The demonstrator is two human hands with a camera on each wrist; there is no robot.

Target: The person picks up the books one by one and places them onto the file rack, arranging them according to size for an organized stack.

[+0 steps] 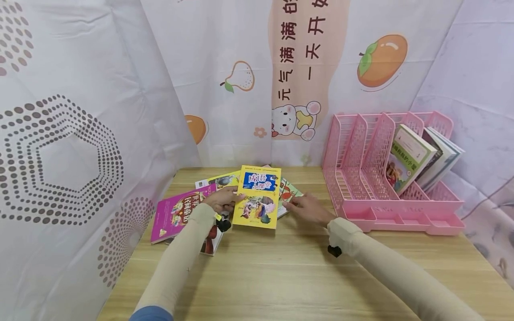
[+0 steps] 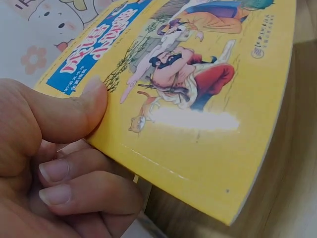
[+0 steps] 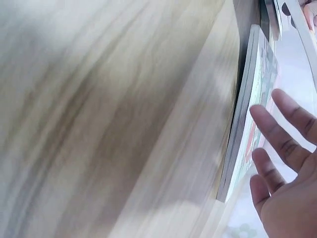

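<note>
My left hand (image 1: 221, 199) pinches a yellow book (image 1: 257, 214) by its left edge, thumb on the illustrated cover and fingers curled beneath. The left wrist view shows the cover (image 2: 198, 134) tilted, with a bearded figure drawn on it. To the right, my right hand (image 1: 307, 208) hovers beside a green-covered book (image 1: 292, 192) that lies partly behind the yellow one. In the right wrist view the fingers (image 3: 277, 126) are spread and loosely bent near that book's edge (image 3: 240, 119); whether they touch it I cannot tell.
A purple book (image 1: 180, 211) and several others, including another yellow-covered one (image 1: 226, 179), overlap under and left of my left hand. At the right stands a pink file rack (image 1: 361, 178), holding a green book (image 1: 409, 156) and some thinner ones (image 1: 439, 156). Patterned cloth (image 1: 225, 35) hangs behind.
</note>
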